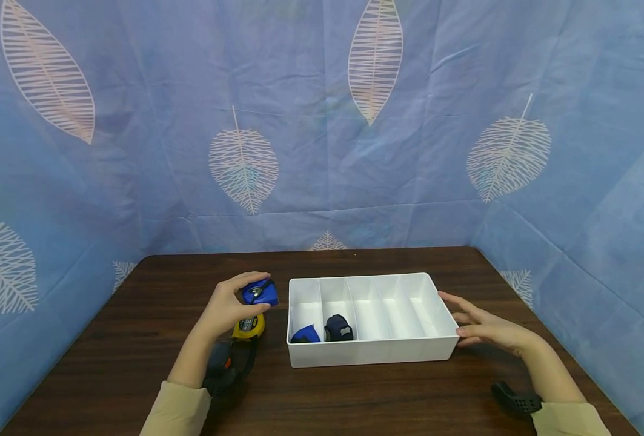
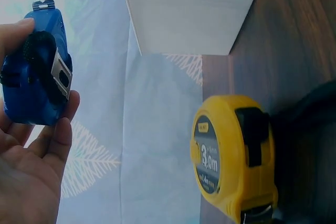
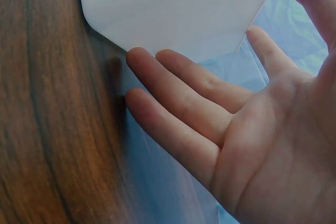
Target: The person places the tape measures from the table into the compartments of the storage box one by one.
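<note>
My left hand (image 1: 230,307) pinches a blue tape measure (image 1: 260,292) between thumb and fingers, raised left of the white divided box (image 1: 373,351). In the left wrist view the blue tape measure (image 2: 39,77) shows a metal clip and a black strap. Below that hand, a yellow tape measure (image 1: 248,327) sits on the table; it also shows in the left wrist view (image 2: 233,156). My right hand (image 1: 487,327) has its fingers extended at the box's right end; in the right wrist view the fingertips (image 3: 137,56) touch or nearly touch the box wall (image 3: 178,11).
Inside the box, a blue item (image 1: 306,334) lies in the leftmost compartment and a dark one (image 1: 338,328) in the compartment beside it. A dark object (image 1: 219,366) with a strap is near my left forearm. A patterned cloth (image 1: 300,151) hangs behind the brown table (image 1: 381,399).
</note>
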Motion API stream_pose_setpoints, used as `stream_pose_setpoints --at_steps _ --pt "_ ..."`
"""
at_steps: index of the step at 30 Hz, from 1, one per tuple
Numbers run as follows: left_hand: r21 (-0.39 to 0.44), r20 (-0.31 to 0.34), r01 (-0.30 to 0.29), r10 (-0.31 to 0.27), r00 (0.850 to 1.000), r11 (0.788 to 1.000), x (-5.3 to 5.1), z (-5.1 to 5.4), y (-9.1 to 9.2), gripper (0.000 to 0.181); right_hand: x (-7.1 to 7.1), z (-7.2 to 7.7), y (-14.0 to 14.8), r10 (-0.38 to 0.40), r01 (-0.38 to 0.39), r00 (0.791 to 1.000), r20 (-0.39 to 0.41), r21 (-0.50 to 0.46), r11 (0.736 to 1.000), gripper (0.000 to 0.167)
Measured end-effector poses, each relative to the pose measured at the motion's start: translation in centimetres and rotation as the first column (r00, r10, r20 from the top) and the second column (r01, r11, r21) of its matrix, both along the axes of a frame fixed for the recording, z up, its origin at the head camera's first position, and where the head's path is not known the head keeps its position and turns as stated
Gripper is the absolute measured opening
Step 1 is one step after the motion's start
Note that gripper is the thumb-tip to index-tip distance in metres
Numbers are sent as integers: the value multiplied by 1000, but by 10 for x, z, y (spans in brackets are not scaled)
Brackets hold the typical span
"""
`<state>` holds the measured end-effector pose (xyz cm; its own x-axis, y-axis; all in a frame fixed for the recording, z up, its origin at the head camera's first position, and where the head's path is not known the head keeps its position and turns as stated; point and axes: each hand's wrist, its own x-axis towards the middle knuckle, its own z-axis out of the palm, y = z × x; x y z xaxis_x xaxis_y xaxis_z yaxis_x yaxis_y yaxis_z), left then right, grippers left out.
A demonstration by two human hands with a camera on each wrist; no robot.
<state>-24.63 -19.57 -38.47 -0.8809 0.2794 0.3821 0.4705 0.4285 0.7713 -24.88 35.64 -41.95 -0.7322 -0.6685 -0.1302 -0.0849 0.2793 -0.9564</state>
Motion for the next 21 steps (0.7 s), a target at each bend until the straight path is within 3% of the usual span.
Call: stream_pose_setpoints --at_steps 15,21 --pt "6 -43 56 -56 998 998 -6 -1 17 57 0 1 -1 -10 10 1000 -2 6 1000 73" --pt "-7 -33 49 -49 998 999 -5 2 25 58 0 1 -1 -5 5 1000 -2 6 1000 72"
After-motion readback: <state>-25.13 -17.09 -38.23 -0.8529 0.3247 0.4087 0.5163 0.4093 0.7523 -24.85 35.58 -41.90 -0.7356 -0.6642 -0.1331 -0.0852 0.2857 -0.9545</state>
